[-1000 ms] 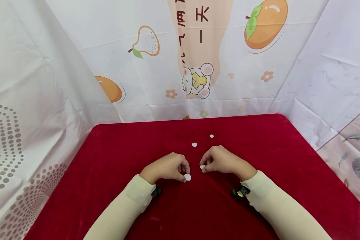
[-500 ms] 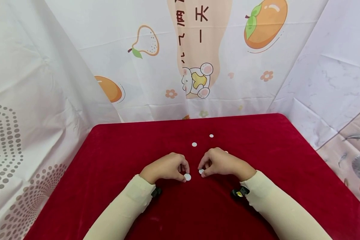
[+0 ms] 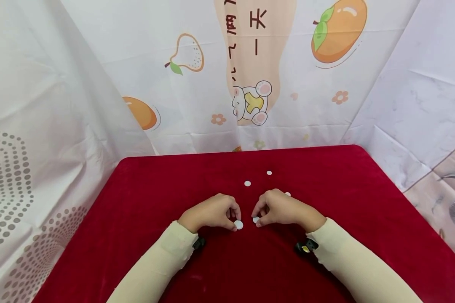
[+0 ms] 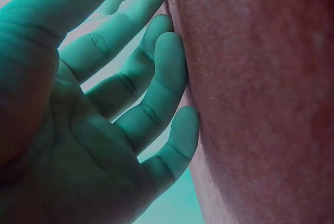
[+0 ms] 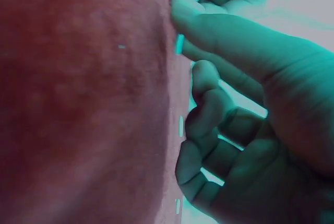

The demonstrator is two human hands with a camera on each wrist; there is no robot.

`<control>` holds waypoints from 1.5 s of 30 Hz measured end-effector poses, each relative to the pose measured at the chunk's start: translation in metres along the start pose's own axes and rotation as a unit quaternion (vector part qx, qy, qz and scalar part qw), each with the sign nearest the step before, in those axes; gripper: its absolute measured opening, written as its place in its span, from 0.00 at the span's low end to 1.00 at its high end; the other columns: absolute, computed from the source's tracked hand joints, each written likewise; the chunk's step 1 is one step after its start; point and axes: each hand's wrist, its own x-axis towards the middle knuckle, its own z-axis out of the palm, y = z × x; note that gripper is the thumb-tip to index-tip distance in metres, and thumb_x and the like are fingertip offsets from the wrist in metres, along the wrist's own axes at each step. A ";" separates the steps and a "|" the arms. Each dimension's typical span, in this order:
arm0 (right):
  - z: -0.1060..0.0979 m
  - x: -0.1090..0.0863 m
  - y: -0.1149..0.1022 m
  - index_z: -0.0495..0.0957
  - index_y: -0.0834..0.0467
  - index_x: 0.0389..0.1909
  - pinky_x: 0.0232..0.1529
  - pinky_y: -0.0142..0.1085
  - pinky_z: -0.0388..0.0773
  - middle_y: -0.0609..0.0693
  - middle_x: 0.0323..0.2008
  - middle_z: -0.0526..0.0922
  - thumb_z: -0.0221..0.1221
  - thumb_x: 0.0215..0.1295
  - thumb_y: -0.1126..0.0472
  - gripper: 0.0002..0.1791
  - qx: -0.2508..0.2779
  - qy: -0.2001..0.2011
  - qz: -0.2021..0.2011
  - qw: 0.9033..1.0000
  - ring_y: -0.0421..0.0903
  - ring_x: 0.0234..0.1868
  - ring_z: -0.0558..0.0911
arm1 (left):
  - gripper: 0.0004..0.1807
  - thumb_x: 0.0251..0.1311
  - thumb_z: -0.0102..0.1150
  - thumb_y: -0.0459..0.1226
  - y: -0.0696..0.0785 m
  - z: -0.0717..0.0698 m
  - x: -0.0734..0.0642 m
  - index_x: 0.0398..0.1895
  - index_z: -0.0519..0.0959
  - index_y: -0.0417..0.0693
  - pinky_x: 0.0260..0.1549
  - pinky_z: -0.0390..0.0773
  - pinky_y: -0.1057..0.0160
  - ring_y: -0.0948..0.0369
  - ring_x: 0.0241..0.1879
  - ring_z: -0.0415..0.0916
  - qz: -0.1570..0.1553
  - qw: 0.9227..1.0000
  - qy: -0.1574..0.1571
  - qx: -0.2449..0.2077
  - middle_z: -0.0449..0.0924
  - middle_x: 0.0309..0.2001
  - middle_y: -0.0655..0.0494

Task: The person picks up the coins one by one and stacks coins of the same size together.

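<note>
The right of the hands [image 3: 277, 207] partly hides one white disc [image 3: 288, 194].

in the head view, the white curtain [image 3: 144, 75] is lit brightly and evenly, while the red cloth [image 3: 167, 176] is darkened toward its lower middle. both wrist views are tinted teal (heavily so); the left hand [image 4: 83, 135] and right hand [image 5: 282, 119] are shaded at the palm, and the nearest cloth is blurred.

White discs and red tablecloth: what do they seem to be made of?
White discs: probably plastic, though card is possible; thin, crisp-edged and evenly white, but too small to judge gloss.
Red tablecloth: likely velvety fabric with a soft nap, judging by its fuzzy surface and uneven shading.
</note>
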 end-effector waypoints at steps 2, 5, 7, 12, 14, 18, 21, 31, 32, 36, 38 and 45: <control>0.002 -0.003 0.000 0.92 0.47 0.37 0.29 0.31 0.78 0.36 0.23 0.82 0.77 0.56 0.59 0.08 -0.004 0.002 -0.007 1.000 0.35 0.25 0.80 | 0.09 0.52 0.80 0.39 0.001 0.000 0.000 0.30 0.87 0.60 0.36 0.79 0.69 0.68 0.32 0.76 -0.001 1.000 0.000 -0.002 0.81 0.35 0.66; 0.005 -0.008 -0.002 0.92 0.48 0.38 0.30 0.31 0.79 0.36 0.24 0.81 0.77 0.56 0.59 0.08 -0.009 0.010 -0.016 1.000 0.35 0.26 0.79 | 0.09 0.52 0.80 0.39 0.001 0.000 -0.002 0.30 0.87 0.61 0.36 0.80 0.68 0.67 0.33 0.76 -0.004 1.000 0.002 -0.006 0.81 0.35 0.65; 0.006 -0.011 -0.003 0.92 0.48 0.38 0.31 0.30 0.78 0.36 0.24 0.81 0.77 0.56 0.58 0.09 -0.013 0.018 -0.017 1.000 0.34 0.26 0.78 | 0.09 0.52 0.80 0.39 0.001 -0.001 -0.002 0.30 0.87 0.61 0.36 0.80 0.68 0.66 0.33 0.76 -0.007 1.000 0.003 -0.009 0.81 0.35 0.65; 0.006 -0.014 -0.003 0.91 0.52 0.41 0.30 0.30 0.77 0.38 0.22 0.80 0.78 0.55 0.59 0.12 0.001 0.024 -0.020 1.000 0.35 0.24 0.77 | 0.09 0.52 0.81 0.40 0.001 -0.003 -0.004 0.30 0.86 0.61 0.36 0.80 0.67 0.66 0.33 0.76 -0.008 1.000 0.005 -0.012 0.81 0.35 0.65; 0.006 -0.013 -0.002 0.90 0.52 0.41 0.29 0.30 0.77 0.38 0.21 0.80 0.78 0.55 0.60 0.13 0.010 0.024 -0.014 1.000 0.35 0.23 0.77 | 0.09 0.52 0.81 0.40 0.000 -0.003 -0.004 0.30 0.86 0.61 0.37 0.80 0.67 0.66 0.33 0.76 -0.007 1.000 0.005 -0.012 0.81 0.35 0.65; 0.005 -0.012 0.001 0.90 0.51 0.40 0.28 0.30 0.77 0.39 0.20 0.80 0.77 0.55 0.61 0.11 0.020 0.022 -0.005 1.000 0.35 0.23 0.77 | 0.10 0.52 0.80 0.40 -0.001 -0.003 -0.006 0.31 0.86 0.61 0.37 0.80 0.67 0.66 0.34 0.76 -0.011 1.000 0.004 -0.013 0.81 0.36 0.65; 0.005 -0.011 0.002 0.91 0.50 0.38 0.27 0.29 0.77 0.40 0.21 0.81 0.77 0.55 0.61 0.10 0.026 0.020 0.003 0.999 0.35 0.23 0.77 | 0.10 0.53 0.80 0.39 -0.002 -0.002 -0.006 0.31 0.85 0.62 0.38 0.80 0.67 0.65 0.35 0.76 -0.012 1.000 0.003 -0.011 0.81 0.36 0.66; 0.008 -0.011 0.005 0.91 0.50 0.36 0.26 0.30 0.77 0.41 0.20 0.83 0.77 0.55 0.61 0.08 0.047 0.016 0.022 0.999 0.36 0.22 0.78 | 0.10 0.53 0.79 0.40 0.000 -0.001 -0.007 0.33 0.85 0.60 0.39 0.79 0.67 0.65 0.37 0.76 -0.009 1.000 0.001 -0.002 0.80 0.38 0.65; 0.008 -0.011 0.005 0.91 0.49 0.36 0.26 0.30 0.77 0.40 0.20 0.83 0.77 0.55 0.60 0.08 0.046 0.016 0.021 0.999 0.36 0.22 0.78 | 0.10 0.53 0.80 0.40 0.000 -0.001 -0.008 0.33 0.85 0.60 0.39 0.79 0.67 0.65 0.37 0.76 -0.012 1.000 0.001 -0.002 0.80 0.39 0.65; 0.009 -0.011 0.006 0.91 0.48 0.36 0.26 0.30 0.76 0.40 0.20 0.83 0.77 0.56 0.59 0.07 0.038 0.015 0.024 0.999 0.35 0.22 0.77 | 0.11 0.52 0.81 0.40 0.002 -0.001 -0.009 0.35 0.85 0.58 0.39 0.79 0.67 0.64 0.38 0.76 -0.019 1.000 0.000 0.001 0.80 0.39 0.64; 0.009 -0.013 0.006 0.91 0.48 0.35 0.25 0.30 0.76 0.40 0.20 0.83 0.77 0.55 0.60 0.07 0.041 0.015 0.030 0.999 0.35 0.21 0.77 | 0.12 0.51 0.81 0.41 0.005 0.001 -0.008 0.36 0.86 0.58 0.40 0.79 0.67 0.65 0.38 0.75 -0.021 1.000 0.001 0.012 0.80 0.39 0.64; 0.006 -0.017 0.006 0.91 0.50 0.34 0.25 0.29 0.76 0.41 0.21 0.84 0.77 0.56 0.61 0.06 0.055 0.015 0.037 0.998 0.35 0.22 0.78 | 0.14 0.52 0.80 0.47 0.020 0.003 -0.004 0.39 0.86 0.57 0.40 0.78 0.64 0.66 0.39 0.73 -0.050 0.995 0.030 0.077 0.80 0.40 0.65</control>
